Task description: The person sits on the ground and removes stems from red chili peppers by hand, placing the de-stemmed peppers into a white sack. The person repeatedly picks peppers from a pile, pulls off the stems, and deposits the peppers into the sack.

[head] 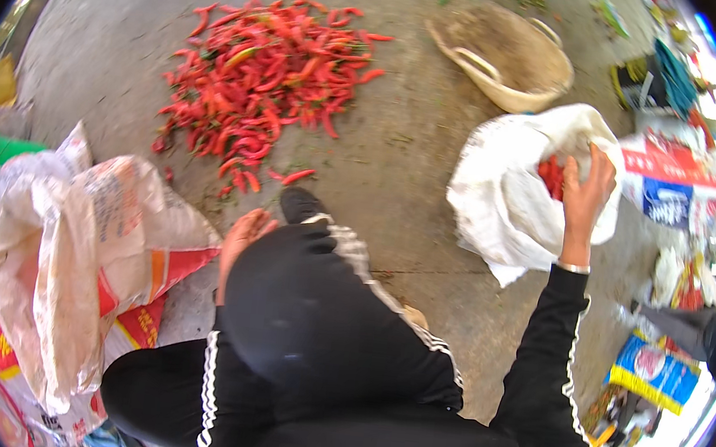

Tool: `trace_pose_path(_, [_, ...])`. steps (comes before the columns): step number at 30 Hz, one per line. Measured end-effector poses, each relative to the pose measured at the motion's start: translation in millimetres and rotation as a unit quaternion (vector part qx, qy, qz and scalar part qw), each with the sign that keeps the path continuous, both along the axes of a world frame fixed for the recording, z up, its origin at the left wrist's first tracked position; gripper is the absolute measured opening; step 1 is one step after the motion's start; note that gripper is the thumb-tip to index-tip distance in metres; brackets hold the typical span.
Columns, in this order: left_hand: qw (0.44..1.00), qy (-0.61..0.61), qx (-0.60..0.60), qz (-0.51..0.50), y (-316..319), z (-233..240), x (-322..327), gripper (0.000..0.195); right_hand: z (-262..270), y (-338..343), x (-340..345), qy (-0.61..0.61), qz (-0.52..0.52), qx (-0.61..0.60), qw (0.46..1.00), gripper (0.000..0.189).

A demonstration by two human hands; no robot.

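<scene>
My right hand (587, 189) is over the mouth of a white woven sack (488, 165), thumb and fingers apart, with nothing seen between them. Its fingertips lie against or just above the sack's inner wall; I cannot tell which. Red chili peppers (551, 176) show inside the sack beside my thumb. My left hand (244, 234) is beside my bent knee, which partly covers it, so its grip is unclear. A large heap of red chili peppers (269, 77) lies on the concrete floor in front of it, with a few loose ones near my shoe (302, 204).
A shallow oval basket (513, 50) with two handles stands behind the white sack. Used woven sacks (116, 218) are piled at my left. Along the right lie printed bags (677, 172), a blue and yellow packet (653, 372) and dark cloth (671, 80).
</scene>
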State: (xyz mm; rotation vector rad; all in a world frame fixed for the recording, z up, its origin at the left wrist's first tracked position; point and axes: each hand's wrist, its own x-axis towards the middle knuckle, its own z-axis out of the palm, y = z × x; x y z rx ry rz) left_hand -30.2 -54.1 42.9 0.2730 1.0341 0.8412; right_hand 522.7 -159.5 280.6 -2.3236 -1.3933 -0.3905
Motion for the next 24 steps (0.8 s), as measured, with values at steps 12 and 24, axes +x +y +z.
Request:
trace_pose_path(12, [0.985,0.043,-0.164,0.03,12,16,27,0.026,-238,198,-301,0.153,0.527,-0.244,0.799,0.013])
trace_pose_path(24, [0.973,0.218,0.007,-0.081,52,-19,72,0.039,-274,206,-316,0.349,0.377,-0.201,0.834,0.011])
